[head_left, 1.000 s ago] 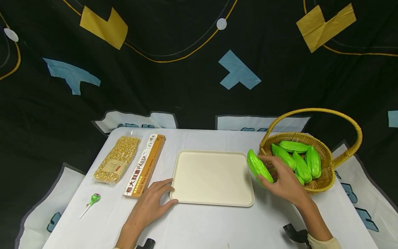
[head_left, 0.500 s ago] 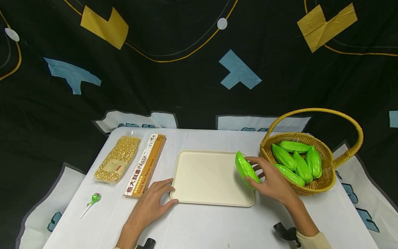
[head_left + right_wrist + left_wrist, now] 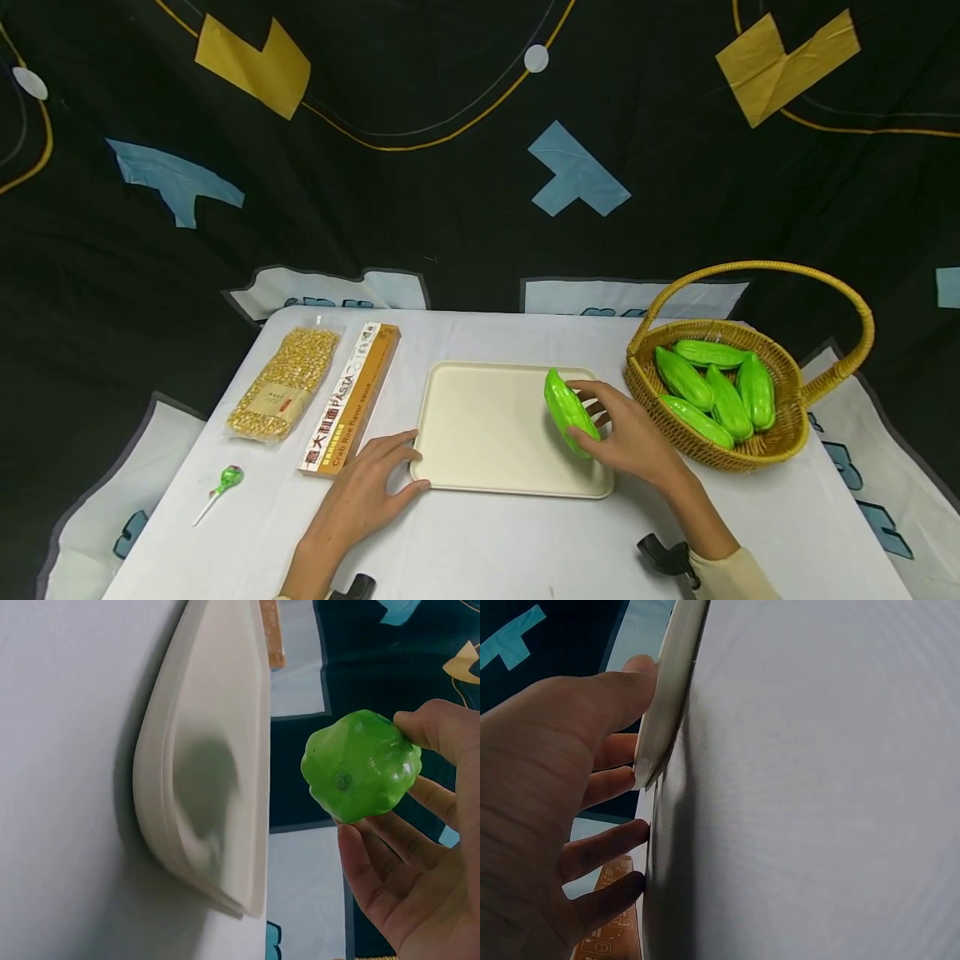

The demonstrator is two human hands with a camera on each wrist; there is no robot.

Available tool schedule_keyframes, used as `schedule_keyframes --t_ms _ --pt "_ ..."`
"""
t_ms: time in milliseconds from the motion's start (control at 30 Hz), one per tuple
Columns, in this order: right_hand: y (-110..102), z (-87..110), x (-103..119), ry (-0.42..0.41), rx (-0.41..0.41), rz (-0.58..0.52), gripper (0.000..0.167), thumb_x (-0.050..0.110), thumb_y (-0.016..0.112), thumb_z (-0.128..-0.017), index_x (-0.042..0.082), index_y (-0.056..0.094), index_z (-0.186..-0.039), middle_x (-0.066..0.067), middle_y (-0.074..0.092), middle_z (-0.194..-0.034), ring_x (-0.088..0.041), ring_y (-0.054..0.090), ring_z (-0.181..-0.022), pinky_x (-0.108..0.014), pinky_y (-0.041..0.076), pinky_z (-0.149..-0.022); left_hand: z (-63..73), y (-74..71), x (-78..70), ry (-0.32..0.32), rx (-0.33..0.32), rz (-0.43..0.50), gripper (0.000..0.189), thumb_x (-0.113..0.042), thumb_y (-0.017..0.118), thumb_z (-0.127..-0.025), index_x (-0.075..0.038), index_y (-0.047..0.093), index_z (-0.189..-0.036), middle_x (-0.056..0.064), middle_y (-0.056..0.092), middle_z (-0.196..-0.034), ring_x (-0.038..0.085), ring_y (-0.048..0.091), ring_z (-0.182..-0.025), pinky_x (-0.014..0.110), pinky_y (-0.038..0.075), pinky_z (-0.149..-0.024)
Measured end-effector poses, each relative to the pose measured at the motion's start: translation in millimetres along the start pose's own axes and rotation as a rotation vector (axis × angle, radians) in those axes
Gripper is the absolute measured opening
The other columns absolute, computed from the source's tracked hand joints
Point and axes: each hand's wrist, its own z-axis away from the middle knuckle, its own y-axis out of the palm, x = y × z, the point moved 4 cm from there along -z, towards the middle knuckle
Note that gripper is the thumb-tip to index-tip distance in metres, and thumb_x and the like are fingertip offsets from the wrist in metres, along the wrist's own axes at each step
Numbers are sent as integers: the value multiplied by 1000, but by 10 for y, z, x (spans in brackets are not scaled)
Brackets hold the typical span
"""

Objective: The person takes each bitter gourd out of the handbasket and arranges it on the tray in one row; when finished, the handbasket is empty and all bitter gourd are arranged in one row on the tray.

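My right hand [image 3: 626,433] holds a shiny green ribbed bitter melon [image 3: 572,414] above the right part of a cream rectangular tray [image 3: 480,425]. In the right wrist view, thumb and fingertips are around the lobed bitter melon [image 3: 360,766], whose shadow falls on the tray [image 3: 217,675]. My left hand [image 3: 365,483] rests at the tray's near left corner, fingers spread and fairly straight. The left wrist view shows its thumb and two fingertips touching the tray's rim [image 3: 664,697], with the other fingers lower, beside the tablecloth.
To the right stands a wicker basket [image 3: 787,446] with a tall handle and several more bitter melons [image 3: 726,404]. At left lie a bag of corn kernels [image 3: 288,379], a pasta box [image 3: 351,400] and a lollipop [image 3: 228,479]. A dark curtain [image 3: 450,233] hangs behind the white table.
My right hand has carried the bitter melon leftward from the basket's edge to over the tray's right part. The left hand stays at the tray corner.
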Motion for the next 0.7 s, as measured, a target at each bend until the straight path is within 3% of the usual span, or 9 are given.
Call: schedule_keyframes --t_ms 300,600,700 --pt "193 -115 59 14 54 -80 65 20 86 -92 14 57 -150 -9 70 -134 -20 73 -103 -29 65 -77 24 7 13 -23 10 5 39 -45 92 -86 -20 78 -113 1 65 -150 25 64 -134 44 54 -114" --pt "318 -240 116 32 79 -85 66 22 87 -91 16 58 -150 -7 71 -133 -22 75 -99 -40 68 -81 8 13 13 -19 6 18 40 -45 91 -87 -19 78 -115 2 65 -151 25 63 -134 44 54 -115" --pt "365 -281 141 27 92 -91 65 21 86 -92 15 57 -150 -8 71 -132 -23 75 -101 -39 68 -82 5 14 13 -25 10 21 40 -44 92 -86 -19 78 -115 2 65 -151 25 63 -134 44 54 -115"
